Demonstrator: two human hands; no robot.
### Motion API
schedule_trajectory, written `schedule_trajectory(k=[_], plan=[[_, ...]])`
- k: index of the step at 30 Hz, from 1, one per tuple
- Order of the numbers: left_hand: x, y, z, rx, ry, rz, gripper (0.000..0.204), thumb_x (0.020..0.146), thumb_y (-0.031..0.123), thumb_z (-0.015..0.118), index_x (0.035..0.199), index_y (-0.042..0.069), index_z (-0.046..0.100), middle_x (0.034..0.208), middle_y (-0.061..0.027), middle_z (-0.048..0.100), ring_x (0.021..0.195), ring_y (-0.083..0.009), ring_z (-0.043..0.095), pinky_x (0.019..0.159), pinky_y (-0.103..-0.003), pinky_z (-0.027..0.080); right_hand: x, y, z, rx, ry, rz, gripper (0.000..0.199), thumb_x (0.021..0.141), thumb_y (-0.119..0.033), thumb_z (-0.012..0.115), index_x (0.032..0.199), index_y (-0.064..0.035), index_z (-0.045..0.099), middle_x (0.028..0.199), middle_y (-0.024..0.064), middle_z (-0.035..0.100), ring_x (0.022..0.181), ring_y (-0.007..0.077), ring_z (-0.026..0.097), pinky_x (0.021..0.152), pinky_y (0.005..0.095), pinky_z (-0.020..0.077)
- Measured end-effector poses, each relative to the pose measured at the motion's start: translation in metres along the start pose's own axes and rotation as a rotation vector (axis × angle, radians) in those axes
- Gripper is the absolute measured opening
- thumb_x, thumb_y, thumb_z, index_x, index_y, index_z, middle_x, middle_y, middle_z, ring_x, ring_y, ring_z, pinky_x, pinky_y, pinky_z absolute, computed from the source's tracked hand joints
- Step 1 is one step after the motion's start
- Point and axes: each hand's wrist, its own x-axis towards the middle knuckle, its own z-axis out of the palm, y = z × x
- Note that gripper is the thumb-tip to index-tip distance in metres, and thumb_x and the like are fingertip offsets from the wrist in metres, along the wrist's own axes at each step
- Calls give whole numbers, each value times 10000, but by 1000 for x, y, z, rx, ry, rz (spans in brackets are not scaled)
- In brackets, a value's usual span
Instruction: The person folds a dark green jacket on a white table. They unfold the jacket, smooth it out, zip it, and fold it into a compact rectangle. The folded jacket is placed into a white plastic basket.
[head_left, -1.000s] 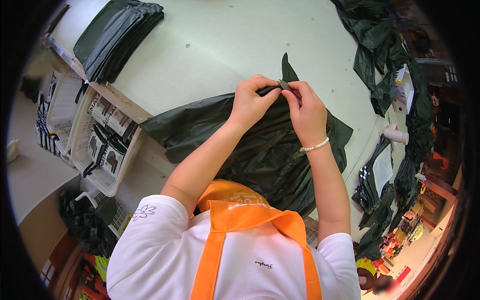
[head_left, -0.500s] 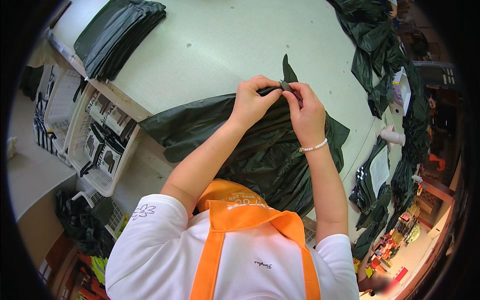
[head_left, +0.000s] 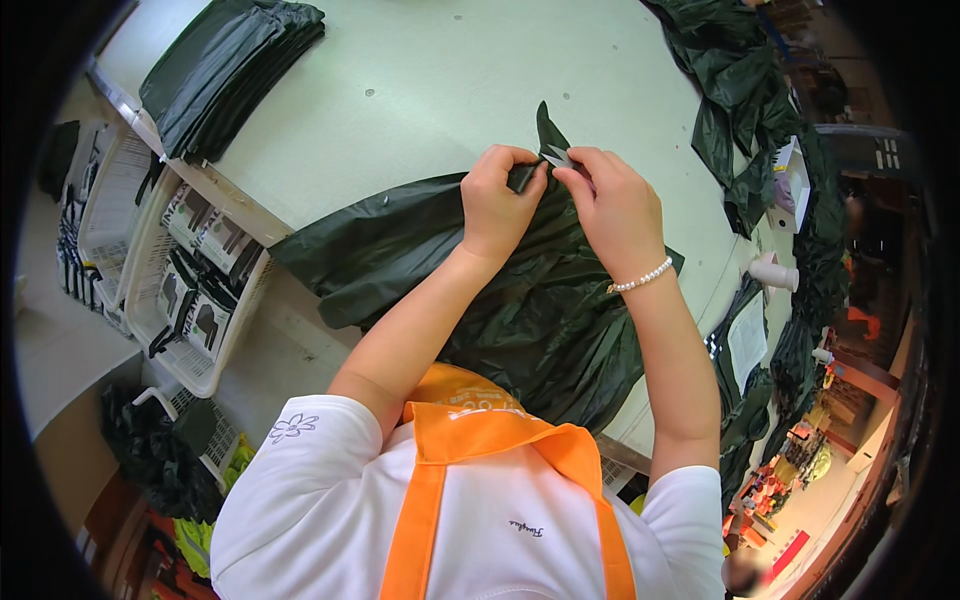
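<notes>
Between the left hand (head_left: 497, 203), pinching the dark cloth (head_left: 560, 310), and the right hand (head_left: 622, 213), pinching small scissors (head_left: 557, 157), it's best to keep the cloth tight and flat.

Pale worktable (head_left: 440, 90), warm light (head_left: 845, 490) lower right

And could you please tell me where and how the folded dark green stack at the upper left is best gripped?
I'd grip the stack along its long right-hand side, from underneath with thumbs on top, coming in from the right. It seems to lie flat, its layered edges show on that side, and bare tabletop there leaves room.
</notes>
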Motion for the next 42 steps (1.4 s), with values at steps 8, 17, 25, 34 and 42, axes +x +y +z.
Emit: schedule_trajectory(k=[8, 17, 25, 34, 42], plan=[[0, -8, 2, 58, 33, 220, 222, 615, -26, 733, 756, 36, 574, 765, -82, 589, 724, -260, 574, 633, -331, 470, 22, -11, -14, -284, -202, -135, 189, 836, -219, 619, 767, -49, 572, 714, 88, 594, 691, 270, 610, 581, 368, 488], [2, -7, 1, 106, -3, 266, 205, 617, -15, 734, 728, 41, 570, 751, -82, 584, 716, -267, 570, 641, -340, 461, 28, -9, -19, -323, -244, -177, 150, 827, -180, 622, 767, -47, 587, 701, 105, 610, 680, 271, 615, 574, 367, 482], [32, -26, -7, 540, -107, 124, 456, 669, 181, 780, 1032, 21, 554, 1054, -177, 577, 1007, -359, 527, 858, -437, 408, -84, 197, -25, 403, 354, 630, 315, 842, -280, 669, 998, -9, 632, 798, 71, 659, 701, 135, 601, 645, 275, 480], [-50, -8, 37, 419, -634, 58, 416, 734, 84, 716, 1110, 23, 550, 1020, -127, 572, 892, -260, 531, 791, -353, 441, -441, 347, 39, 54, 346, 1383, 222, 796, -211, 653, 925, -31, 663, 790, 103, 662, 739, 215, 626, 701, 312, 486], [-153, 36, 162, 374, -1154, 379, 429, 743, 130, 697, 1126, 19, 540, 1124, -140, 558, 1079, -337, 522, 917, -385, 426, -408, 306, 65, 488, 617, 1297, 390, 780, -270, 728, 1010, 31, 634, 890, 102, 666, 803, 171, 617, 749, 299, 492]])
